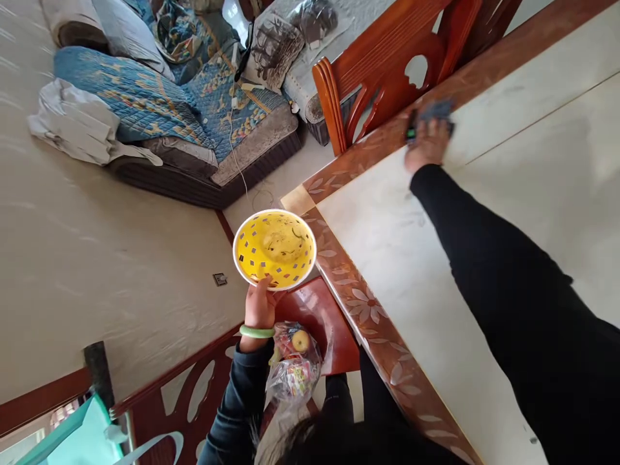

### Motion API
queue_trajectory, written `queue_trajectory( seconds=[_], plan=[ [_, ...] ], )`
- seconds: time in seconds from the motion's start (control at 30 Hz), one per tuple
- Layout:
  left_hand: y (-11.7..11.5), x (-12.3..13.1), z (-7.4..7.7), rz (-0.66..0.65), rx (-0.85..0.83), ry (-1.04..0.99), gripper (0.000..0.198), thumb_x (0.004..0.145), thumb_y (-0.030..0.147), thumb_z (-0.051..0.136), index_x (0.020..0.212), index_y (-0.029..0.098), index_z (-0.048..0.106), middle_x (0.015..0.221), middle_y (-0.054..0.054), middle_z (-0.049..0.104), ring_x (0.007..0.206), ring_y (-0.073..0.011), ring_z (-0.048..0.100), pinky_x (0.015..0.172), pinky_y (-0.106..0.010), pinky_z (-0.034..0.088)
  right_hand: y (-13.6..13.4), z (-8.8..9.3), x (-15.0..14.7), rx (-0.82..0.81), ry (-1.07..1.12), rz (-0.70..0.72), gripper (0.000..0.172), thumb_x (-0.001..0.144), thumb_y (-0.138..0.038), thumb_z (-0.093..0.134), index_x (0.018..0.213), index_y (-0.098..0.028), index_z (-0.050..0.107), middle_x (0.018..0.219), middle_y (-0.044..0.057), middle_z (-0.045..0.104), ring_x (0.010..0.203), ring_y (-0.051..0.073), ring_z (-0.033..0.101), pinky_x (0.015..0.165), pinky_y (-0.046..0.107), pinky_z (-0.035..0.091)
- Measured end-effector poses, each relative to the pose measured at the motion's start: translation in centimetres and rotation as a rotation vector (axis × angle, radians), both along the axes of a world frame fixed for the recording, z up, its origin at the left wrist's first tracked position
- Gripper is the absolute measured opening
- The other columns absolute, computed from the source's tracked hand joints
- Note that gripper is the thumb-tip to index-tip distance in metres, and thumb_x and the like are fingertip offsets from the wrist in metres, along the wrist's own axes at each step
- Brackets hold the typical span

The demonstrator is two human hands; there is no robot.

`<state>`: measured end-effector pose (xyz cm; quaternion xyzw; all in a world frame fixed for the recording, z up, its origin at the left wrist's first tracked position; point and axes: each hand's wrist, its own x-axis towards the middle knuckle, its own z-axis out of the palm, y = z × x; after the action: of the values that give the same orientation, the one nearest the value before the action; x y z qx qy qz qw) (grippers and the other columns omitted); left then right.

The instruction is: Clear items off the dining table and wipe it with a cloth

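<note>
My left hand (261,309), with a pale green bangle (256,332) on its wrist, grips the near rim of a yellow plastic basket (285,242). The basket has a white rim, a pattern of small diamonds that look like holes, and dark scraps on its bottom. It hangs in the air just off the table's corner. My right hand (430,143) reaches to the table's far edge and presses on a grey-blue cloth (438,110), its fingers bent over it. A small dark object with a green spot (411,126) shows beside the thumb; its kind is unclear.
The pale table top (387,258) has a brown flowered border. Carved wooden chairs (382,71) stand at its far side. On a red chair seat (329,323) lies a clear bag of fruit and packets (295,355). A sofa with blue covers (145,97) stands behind; a turquoise bag (82,433) hangs lower left.
</note>
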<state>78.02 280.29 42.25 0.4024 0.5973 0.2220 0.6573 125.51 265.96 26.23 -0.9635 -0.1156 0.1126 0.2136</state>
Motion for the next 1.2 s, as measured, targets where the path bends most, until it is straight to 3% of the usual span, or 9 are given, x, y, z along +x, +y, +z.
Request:
queue_trajectory(
  seconds=[0.13, 0.27, 0.43, 0.6, 0.73, 0.87, 1.0, 1.1, 1.2],
  plan=[
    [2.1, -1.5, -0.5, 0.078, 0.057, 0.063, 0.057, 0.089, 0.009, 0.064, 0.142, 0.028, 0.067, 0.125, -0.008, 0.077, 0.108, -0.0256, 0.079, 0.090, -0.041, 0.070, 9.8, 0.2, -9.0, 0.079, -0.038, 0.292, 0.070, 0.104, -0.020, 0.053, 0.170, -0.004, 0.039, 0.179, 0.021, 0.028, 0.169, 0.037, 0.020, 0.140, 0.058, 0.015],
    [3.4, -2.0, -1.6, 0.092, 0.076, 0.131, 0.057, 0.089, 0.008, 0.059, 0.143, 0.025, 0.063, 0.127, -0.010, 0.076, 0.098, -0.0222, 0.079, 0.087, -0.038, 0.070, 15.4, 0.6, -16.9, 0.178, 0.002, 0.461, 0.067, 0.106, -0.023, 0.048, 0.171, -0.008, 0.040, 0.180, 0.017, 0.029, 0.169, 0.037, 0.020, 0.141, 0.062, 0.012],
    [3.8, -2.4, -4.7, 0.075, 0.027, 0.299, 0.055, 0.088, 0.005, 0.058, 0.141, 0.021, 0.059, 0.120, -0.011, 0.076, 0.089, -0.0213, 0.080, 0.085, -0.037, 0.069, 13.6, 0.7, -22.7, 0.373, -0.018, 0.726, 0.063, 0.101, -0.018, 0.050, 0.163, -0.011, 0.054, 0.174, 0.016, 0.042, 0.166, 0.037, 0.028, 0.139, 0.063, 0.018],
    [3.0, -3.6, -8.5, 0.066, -0.051, 0.376, 0.055, 0.087, 0.009, 0.068, 0.140, 0.018, 0.058, 0.118, -0.014, 0.074, 0.084, -0.0214, 0.078, 0.079, -0.039, 0.069, 6.8, 0.1, -21.9, 0.390, -0.056, 0.986, 0.064, 0.096, -0.012, 0.053, 0.160, -0.014, 0.058, 0.171, 0.013, 0.047, 0.164, 0.034, 0.033, 0.139, 0.060, 0.024],
    [2.6, -4.2, -11.5, 0.050, -0.097, 0.387, 0.053, 0.086, 0.010, 0.072, 0.137, 0.018, 0.061, 0.116, -0.013, 0.074, 0.083, -0.0211, 0.077, 0.076, -0.037, 0.069, 11.3, 0.4, -18.9, 0.312, -0.053, 0.834, 0.062, 0.100, -0.015, 0.054, 0.162, -0.006, 0.051, 0.172, 0.019, 0.042, 0.165, 0.041, 0.026, 0.134, 0.071, 0.019],
    [2.8, -3.9, -13.3, 0.020, -0.113, 0.394, 0.053, 0.086, 0.013, 0.075, 0.136, 0.019, 0.062, 0.115, -0.012, 0.073, 0.087, -0.0206, 0.076, 0.076, -0.033, 0.068, 15.9, 0.7, -22.9, 0.316, -0.035, 0.868, 0.060, 0.101, -0.014, 0.055, 0.161, -0.009, 0.054, 0.174, 0.016, 0.040, 0.168, 0.040, 0.018, 0.136, 0.069, 0.014],
    [2.1, -3.1, -13.2, -0.009, -0.117, 0.392, 0.053, 0.085, 0.013, 0.076, 0.136, 0.020, 0.062, 0.118, -0.013, 0.072, 0.092, -0.0229, 0.076, 0.073, -0.032, 0.067, 6.5, 1.3, -31.3, 0.345, -0.013, 1.093, 0.062, 0.097, -0.009, 0.050, 0.157, -0.016, 0.061, 0.171, 0.011, 0.048, 0.167, 0.033, 0.027, 0.140, 0.060, 0.021],
    [1.0, -2.7, -12.9, -0.033, -0.123, 0.384, 0.053, 0.084, 0.009, 0.074, 0.134, 0.019, 0.062, 0.119, -0.014, 0.071, 0.096, -0.0249, 0.076, 0.071, -0.032, 0.066, -2.9, 1.5, -34.9, 0.288, -0.028, 1.001, 0.064, 0.099, -0.012, 0.046, 0.162, -0.015, 0.056, 0.174, 0.011, 0.044, 0.166, 0.032, 0.032, 0.138, 0.057, 0.029],
    [0.1, -2.7, -13.3, -0.053, -0.129, 0.381, 0.052, 0.084, 0.003, 0.069, 0.134, 0.016, 0.063, 0.121, -0.016, 0.071, 0.095, -0.0258, 0.075, 0.068, -0.031, 0.065, -4.2, 1.6, -33.8, 0.243, -0.030, 0.895, 0.062, 0.100, -0.017, 0.045, 0.162, -0.014, 0.055, 0.172, 0.013, 0.046, 0.166, 0.035, 0.032, 0.136, 0.060, 0.031]
  ],
)
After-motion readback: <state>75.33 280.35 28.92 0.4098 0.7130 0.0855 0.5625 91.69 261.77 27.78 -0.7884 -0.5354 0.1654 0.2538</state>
